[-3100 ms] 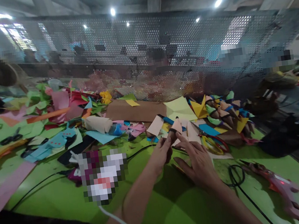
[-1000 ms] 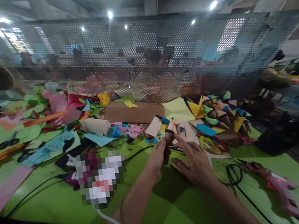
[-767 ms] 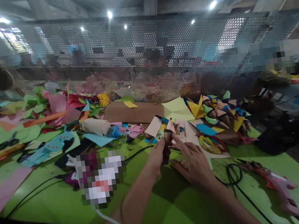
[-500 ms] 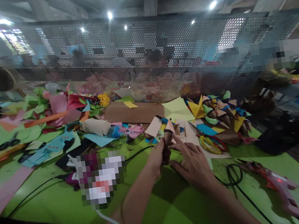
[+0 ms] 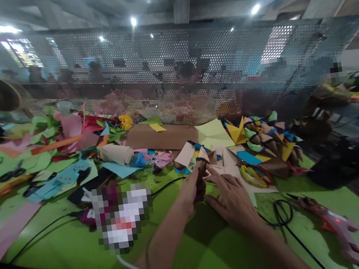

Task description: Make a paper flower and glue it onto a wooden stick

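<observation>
My left hand (image 5: 190, 191) is closed around a small brown and peach paper cone (image 5: 202, 155), whose peach tip points up and away from me. Close beside it on the right is my right hand (image 5: 234, 194), fingers stretched out, with the index fingertip at or near the cone. Whether it touches is too small to tell. Just beyond the hands lie a cream paper piece (image 5: 184, 153) and yellow-and-red-handled scissors (image 5: 254, 176). A pile of similar brown cones with coloured tips (image 5: 268, 133) sits further right.
A pink glue gun (image 5: 337, 223) lies at the right with its black cord (image 5: 282, 213) looped beside my right forearm. A blurred-out white power strip (image 5: 127, 217) is to the left. Coloured paper (image 5: 71, 123) covers the back of the green table (image 5: 196, 256), before a perforated screen (image 5: 165, 78).
Hardly anything differs. The view has shifted slightly, and both hands keep nearly the same pose around the paper cone.
</observation>
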{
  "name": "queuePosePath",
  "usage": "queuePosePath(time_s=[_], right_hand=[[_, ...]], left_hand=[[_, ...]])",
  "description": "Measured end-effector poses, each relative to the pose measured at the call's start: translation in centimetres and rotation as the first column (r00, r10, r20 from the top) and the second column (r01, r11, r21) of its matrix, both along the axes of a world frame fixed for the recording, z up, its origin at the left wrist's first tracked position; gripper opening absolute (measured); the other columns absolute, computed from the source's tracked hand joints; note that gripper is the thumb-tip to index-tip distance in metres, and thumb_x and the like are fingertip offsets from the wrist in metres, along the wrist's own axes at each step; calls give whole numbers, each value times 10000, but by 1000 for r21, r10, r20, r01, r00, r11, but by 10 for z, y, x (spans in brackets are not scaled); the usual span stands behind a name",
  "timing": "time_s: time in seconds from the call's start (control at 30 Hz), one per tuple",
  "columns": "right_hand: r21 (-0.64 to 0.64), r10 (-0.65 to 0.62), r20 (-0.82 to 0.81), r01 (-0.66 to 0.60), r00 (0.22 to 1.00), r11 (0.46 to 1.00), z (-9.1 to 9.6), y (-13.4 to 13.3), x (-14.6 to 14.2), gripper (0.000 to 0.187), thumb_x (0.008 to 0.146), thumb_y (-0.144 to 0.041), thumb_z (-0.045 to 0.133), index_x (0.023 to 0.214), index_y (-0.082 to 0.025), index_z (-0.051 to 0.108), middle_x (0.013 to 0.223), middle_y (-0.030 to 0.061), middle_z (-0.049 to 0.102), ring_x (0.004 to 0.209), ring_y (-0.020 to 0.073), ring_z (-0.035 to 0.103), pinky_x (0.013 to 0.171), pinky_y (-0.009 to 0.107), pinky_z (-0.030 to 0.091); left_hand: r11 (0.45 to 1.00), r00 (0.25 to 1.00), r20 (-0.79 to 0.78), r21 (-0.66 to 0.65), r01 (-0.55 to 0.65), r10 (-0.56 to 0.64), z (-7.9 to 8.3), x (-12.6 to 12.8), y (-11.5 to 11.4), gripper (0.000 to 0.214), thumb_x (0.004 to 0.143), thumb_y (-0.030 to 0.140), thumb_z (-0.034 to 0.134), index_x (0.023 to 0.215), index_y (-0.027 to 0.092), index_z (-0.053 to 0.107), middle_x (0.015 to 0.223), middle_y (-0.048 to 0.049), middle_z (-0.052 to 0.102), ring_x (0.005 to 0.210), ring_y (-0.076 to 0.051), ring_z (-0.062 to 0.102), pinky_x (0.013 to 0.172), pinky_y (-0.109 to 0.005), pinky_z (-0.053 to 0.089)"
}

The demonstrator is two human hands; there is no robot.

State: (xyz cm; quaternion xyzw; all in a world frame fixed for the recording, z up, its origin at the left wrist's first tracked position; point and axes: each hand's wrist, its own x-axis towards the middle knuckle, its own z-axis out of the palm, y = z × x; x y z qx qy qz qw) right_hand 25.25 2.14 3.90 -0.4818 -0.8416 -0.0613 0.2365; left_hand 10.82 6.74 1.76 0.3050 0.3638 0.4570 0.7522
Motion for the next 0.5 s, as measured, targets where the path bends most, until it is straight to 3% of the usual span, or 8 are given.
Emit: queuePosePath(time_s=[0.23, 0.5], right_hand=[[3, -14, -25, 14, 1000, 1000, 0, 0, 3, 288, 944, -323, 550, 1206, -204, 535, 1534, 118, 453, 1125, 290, 564, 897, 447, 451], [-20, 14, -43, -15, 999, 1000, 0, 0, 2, 311, 941, -328, 558, 1225, -205, 520, 1512, 126, 479, 1138, 290, 561, 910, 455, 450]], left_hand=[[999, 999, -9, 8, -48, 48, 6, 0, -3, 679, 543, 740, 769, 878, 191, 553, 534, 119, 306, 423, -39, 211, 430, -205, 93], [999, 1000, -7, 32, -17, 17, 4, -2, -2, 638, 604, 745, 731, 867, 200, 530, 526, 121, 279, 435, -45, 176, 430, -200, 92]])
